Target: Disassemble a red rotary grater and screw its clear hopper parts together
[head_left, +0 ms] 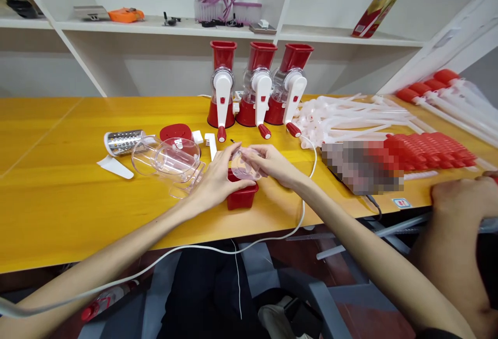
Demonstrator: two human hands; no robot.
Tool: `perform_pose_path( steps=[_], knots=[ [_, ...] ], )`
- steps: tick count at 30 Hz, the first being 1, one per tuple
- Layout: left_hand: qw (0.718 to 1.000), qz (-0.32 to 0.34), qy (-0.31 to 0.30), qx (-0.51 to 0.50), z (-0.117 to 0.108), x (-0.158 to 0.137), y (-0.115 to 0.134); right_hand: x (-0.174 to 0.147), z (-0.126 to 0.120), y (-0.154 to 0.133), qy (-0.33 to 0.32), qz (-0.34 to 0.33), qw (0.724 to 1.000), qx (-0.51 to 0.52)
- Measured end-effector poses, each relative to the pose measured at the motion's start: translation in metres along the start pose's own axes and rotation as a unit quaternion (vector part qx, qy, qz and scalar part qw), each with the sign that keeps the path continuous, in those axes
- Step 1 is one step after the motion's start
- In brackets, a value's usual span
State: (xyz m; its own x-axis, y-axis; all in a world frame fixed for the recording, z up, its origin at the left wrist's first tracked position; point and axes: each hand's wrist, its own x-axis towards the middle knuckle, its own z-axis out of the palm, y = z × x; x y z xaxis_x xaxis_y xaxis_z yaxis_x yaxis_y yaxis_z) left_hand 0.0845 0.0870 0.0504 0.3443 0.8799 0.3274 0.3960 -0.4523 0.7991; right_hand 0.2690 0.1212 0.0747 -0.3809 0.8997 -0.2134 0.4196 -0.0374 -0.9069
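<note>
Close to the table's front edge, my left hand [213, 179] curls round a clear round plastic part [246, 168], its thumb lying along the red plastic hopper [241, 199] beneath. My right hand [272, 164] pinches the same clear part from the other side. The fingers partly cover where the part meets the hopper. Left of my hands lies a clear plastic grater housing [177, 160] on its side. Around it are a metal grater drum [123, 142], a red base [176, 132], a white crank handle [211, 145] and a white flat piece [115, 167].
Three assembled red drum graters [260, 87] stand at the back. To the right lie translucent plastic tubes [342, 116], stacked red parts [431, 150] and a blurred-out device [360, 168]. A white cable [304, 201] crosses the table edge. Another person's arm [459, 214] is at far right.
</note>
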Motion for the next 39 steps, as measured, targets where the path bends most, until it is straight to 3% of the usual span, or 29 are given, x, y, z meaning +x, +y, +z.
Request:
perform_pose_path(
  steps=[14, 21, 26, 32, 39],
  knots=[
    [0.988, 0.002, -0.049, -0.148, -0.003, 0.001, -0.007, 0.018, -0.007, 0.005, -0.1, -0.013, 0.995, 0.021],
    [0.993, -0.052, -0.035, -0.099, 0.001, -0.02, -0.001, 0.02, -0.007, 0.009, -0.052, -0.056, 0.997, 0.012],
    [0.991, -0.075, -0.03, -0.103, 0.011, -0.035, -0.012, 0.016, -0.01, 0.007, 0.002, -0.092, 0.994, -0.056],
    [0.985, -0.08, -0.023, -0.153, 0.016, -0.031, -0.023, 0.003, -0.001, -0.003, 0.034, -0.139, 0.976, -0.165],
    [0.98, -0.089, -0.013, -0.18, 0.019, -0.032, -0.028, 0.001, 0.011, 0.001, 0.024, -0.171, 0.944, -0.28]
  ],
)
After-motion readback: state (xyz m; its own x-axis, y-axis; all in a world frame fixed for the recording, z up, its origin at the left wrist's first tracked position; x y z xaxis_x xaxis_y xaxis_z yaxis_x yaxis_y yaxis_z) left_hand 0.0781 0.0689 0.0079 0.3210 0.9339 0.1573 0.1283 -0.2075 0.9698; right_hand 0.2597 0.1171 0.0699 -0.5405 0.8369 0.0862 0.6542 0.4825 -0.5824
